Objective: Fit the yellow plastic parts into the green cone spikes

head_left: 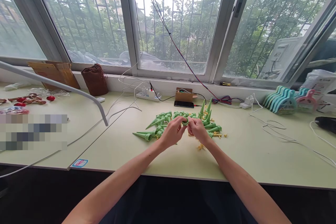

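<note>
A green plastic spike [185,123] is held up over the table with its round, hollow end facing me. My left hand [173,130] is closed round it, thumb and fingers at the rim. Right against that rim, my right hand [197,128] is closed in a pinch; what sits between its fingers is hidden. More green cone-shaped spikes [147,135] lie in a pile behind and to both sides of my hands, and several stand upright [209,116] on the right. Small yellow pieces [201,146] are scattered among them and near my right wrist.
Behind the pile lie a phone [183,104] and a small cardboard box [184,95]. A power strip [149,94] and loose cables run along the window wall. Turquoise hangers [282,100] stand at right. A grey curved tube [78,92] crosses the left side.
</note>
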A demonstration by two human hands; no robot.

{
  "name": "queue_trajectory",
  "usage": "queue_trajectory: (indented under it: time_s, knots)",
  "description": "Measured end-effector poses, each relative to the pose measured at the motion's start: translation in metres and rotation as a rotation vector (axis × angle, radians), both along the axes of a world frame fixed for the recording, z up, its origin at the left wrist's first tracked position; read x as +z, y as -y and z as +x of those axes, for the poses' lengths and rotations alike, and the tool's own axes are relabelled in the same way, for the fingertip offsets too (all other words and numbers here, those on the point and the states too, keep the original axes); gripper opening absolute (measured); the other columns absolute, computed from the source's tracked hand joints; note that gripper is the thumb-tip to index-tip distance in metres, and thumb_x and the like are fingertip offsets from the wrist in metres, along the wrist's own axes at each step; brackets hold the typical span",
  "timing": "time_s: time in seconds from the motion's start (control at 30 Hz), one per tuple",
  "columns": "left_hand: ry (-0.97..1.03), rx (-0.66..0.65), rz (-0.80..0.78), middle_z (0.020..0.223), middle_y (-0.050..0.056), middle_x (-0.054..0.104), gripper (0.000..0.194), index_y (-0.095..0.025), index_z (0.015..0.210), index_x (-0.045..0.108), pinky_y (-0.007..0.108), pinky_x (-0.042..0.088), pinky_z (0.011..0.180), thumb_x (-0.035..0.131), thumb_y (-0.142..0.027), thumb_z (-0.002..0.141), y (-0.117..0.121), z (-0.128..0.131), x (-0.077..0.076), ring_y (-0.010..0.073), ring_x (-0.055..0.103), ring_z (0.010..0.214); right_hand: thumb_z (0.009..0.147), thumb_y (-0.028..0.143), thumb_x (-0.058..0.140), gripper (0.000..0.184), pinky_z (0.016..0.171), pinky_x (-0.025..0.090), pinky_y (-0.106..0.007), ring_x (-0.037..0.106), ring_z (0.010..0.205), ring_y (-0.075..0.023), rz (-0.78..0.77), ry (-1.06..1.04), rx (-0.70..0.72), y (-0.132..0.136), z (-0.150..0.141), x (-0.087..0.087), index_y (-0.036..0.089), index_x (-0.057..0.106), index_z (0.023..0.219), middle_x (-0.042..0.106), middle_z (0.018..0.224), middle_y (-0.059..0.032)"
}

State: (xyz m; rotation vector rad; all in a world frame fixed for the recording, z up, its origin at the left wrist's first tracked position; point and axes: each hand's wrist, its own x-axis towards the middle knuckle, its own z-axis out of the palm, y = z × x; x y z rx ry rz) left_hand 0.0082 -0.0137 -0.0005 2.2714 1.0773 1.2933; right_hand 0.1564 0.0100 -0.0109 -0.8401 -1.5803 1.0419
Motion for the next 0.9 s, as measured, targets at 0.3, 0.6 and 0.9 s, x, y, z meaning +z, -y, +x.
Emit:
queue_trajectory:
  time_s: [0.3,0.6,0.9]
  knots:
    - [0.245,-0.075,-0.262,0.108,0.006,0.050,0.046,-0.024,0.119,0.035,0.017,0.041,0.041,0.051,-0.051,0.085,0.001,0.002,0.006,0.0060,0.056,0.055,0.090,0.054,0.044,0.046,0.033,0.027,-0.023,0.036,0.032,-0.0083,0.032,-0.094,-0.118,-0.005,0.001,-0.003,0.021,0.037,0.058,0.034,0.043,0.0061]
    - [0.491,-0.236,-0.763,0.063,-0.004,0.054,0.045,-0.022,0.108,0.034,0.020,0.038,0.038,0.042,-0.061,0.087,-0.005,-0.001,0.012,0.0095,0.050,0.038,0.095,0.054,0.034,0.046,0.045,0.034,-0.022,0.041,0.043,-0.0093,0.242,0.207,-0.103,0.002,0.002,-0.001,0.020,0.041,0.064,0.046,0.051,0.0028]
    - [0.498,-0.228,-0.656,0.066,-0.007,0.050,0.047,-0.022,0.109,0.037,0.018,0.036,0.038,0.057,-0.055,0.081,-0.002,-0.001,0.012,0.0055,0.047,0.038,0.097,0.051,0.031,0.044,0.046,0.032,-0.022,0.039,0.044,-0.0094,0.244,0.258,-0.082,0.000,0.003,-0.004,0.021,0.037,0.066,0.044,0.050,0.0042]
